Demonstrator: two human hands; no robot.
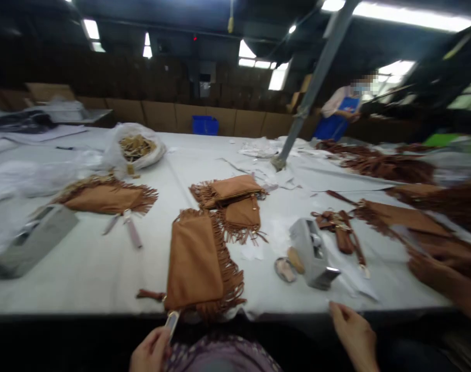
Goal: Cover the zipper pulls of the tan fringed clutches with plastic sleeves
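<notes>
Edges and blur bite here!
Left hand (151,352) and right hand (354,330), both sliced off at the bottom; left fingers cover one end of a slim piece (172,323), too blurred to name; white speck (328,301) by the right fingertips, too small to tell! Co-worker's hand (427,267), smeared, its arm cut off rightward; left-side tape dispenser (44,240) blurred.

A workshop with fringed bags (194,261) in quantity.
Ahead of the left hand (152,351), a long white tabletop (99,279) carries several of them, with more piled far ahead and to the right of the right hand (354,330), past a tape dispenser (307,253). Well beyond both hands stand a person in a blue apron (349,105) and a row of cardboard (158,114), under strip lights (413,16).
</notes>
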